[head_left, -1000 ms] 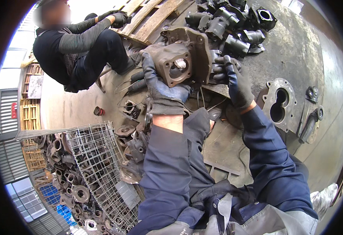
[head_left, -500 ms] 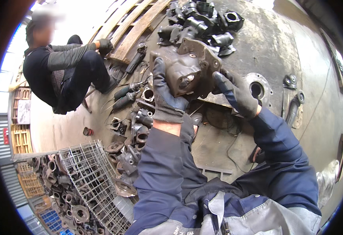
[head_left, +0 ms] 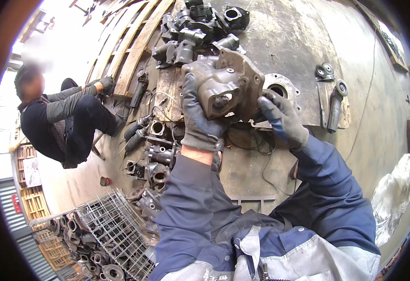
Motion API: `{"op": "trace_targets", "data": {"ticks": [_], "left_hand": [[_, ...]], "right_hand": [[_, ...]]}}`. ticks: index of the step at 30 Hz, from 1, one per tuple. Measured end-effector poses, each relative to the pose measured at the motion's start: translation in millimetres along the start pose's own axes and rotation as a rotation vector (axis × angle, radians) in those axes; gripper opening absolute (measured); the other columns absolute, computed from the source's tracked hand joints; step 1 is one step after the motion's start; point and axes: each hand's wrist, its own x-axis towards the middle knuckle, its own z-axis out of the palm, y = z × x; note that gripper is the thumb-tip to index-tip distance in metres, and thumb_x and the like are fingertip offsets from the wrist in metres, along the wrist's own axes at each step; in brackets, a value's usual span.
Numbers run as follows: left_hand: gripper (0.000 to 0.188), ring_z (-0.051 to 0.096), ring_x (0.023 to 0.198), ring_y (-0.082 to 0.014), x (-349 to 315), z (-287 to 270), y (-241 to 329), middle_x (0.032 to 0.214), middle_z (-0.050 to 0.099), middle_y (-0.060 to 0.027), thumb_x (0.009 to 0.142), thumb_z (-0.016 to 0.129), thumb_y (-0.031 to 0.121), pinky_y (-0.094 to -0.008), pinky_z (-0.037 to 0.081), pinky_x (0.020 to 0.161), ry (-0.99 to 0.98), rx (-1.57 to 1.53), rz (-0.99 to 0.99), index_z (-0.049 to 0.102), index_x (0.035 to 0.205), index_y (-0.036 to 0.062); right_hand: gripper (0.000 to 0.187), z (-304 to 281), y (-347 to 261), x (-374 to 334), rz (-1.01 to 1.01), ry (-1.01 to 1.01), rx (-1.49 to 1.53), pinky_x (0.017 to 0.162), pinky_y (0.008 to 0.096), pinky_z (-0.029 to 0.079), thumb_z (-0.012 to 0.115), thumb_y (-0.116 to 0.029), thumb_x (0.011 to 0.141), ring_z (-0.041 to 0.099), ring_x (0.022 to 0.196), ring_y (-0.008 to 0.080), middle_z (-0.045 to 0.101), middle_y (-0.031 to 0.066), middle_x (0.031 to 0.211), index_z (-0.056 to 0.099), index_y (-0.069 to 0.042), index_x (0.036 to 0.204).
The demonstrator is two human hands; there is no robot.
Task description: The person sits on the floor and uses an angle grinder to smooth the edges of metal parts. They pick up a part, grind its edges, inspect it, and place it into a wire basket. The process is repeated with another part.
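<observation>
A large brown-grey cast metal housing [head_left: 220, 89], with a round opening and a wide flange, is held up in front of me. My left hand [head_left: 198, 119], in a dark glove, grips it from the left and below, thumb up along its side. At the flange's right edge, my right hand [head_left: 284, 119], gloved too, has bent fingers against the metal; some fingertips are hidden behind it. Just beyond the right hand a flat ring-shaped flange [head_left: 293, 88] lies on the worn work board [head_left: 303, 51].
Black castings [head_left: 193, 33] are heaped on the board's far left. An angle grinder [head_left: 337, 105] lies at right. More castings [head_left: 160, 157] cover the floor at left, by a wire cage [head_left: 116, 220] of parts. A co-worker [head_left: 69, 112] squats by a wooden pallet [head_left: 125, 42].
The view has shifted, so the board and castings sit farther left. The housing stays in my hands, turned slightly. My right hand has moved a little lower along the flange edge.
</observation>
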Motion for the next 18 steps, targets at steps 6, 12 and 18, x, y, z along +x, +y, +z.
{"op": "trace_targets", "data": {"ticks": [6, 12, 18], "left_hand": [[0.072, 0.071, 0.123, -0.0352, 14.6, 2.5, -30.0, 0.14, 0.066, -0.0193, 0.104, 0.063, 0.059, -0.0518, 0.061, 0.107, 0.024, -0.068, -0.075, 0.051, 0.152, 0.0066], [0.083, 0.071, 0.122, -0.0344, 15.8, 22.0, -53.7, 0.142, 0.066, -0.0175, 0.101, 0.058, 0.07, -0.0528, 0.061, 0.106, 0.034, 0.034, -0.137, 0.051, 0.155, 0.0076], [0.065, 0.071, 0.109, -0.0211, 12.9, 35.9, -68.9, 0.123, 0.067, -0.0074, 0.105, 0.069, 0.055, -0.0398, 0.063, 0.095, 0.004, 0.031, -0.157, 0.053, 0.146, 0.0075]], "right_hand": [[0.029, -31.2, -13.0, -11.3, -0.049, 0.061, -0.042, 0.075, 0.0232, 0.047, 0.066, -0.025, 0.112, 0.054, 0.084, 0.0044, 0.062, -0.0049, 0.093, 0.069, -0.001, 0.128], [0.028, -55.7, -20.7, -18.0, -0.08, 0.093, -0.032, 0.071, 0.0236, 0.043, 0.069, -0.026, 0.11, 0.051, 0.082, 0.0051, 0.059, -0.0046, 0.09, 0.071, -0.002, 0.123], [0.045, -78.3, -20.4, -23.8, -0.163, 0.047, -0.118, 0.095, 0.0322, 0.057, 0.069, -0.023, 0.108, 0.07, 0.104, 0.0151, 0.072, 0.0081, 0.126, 0.062, 0.002, 0.145]]}}
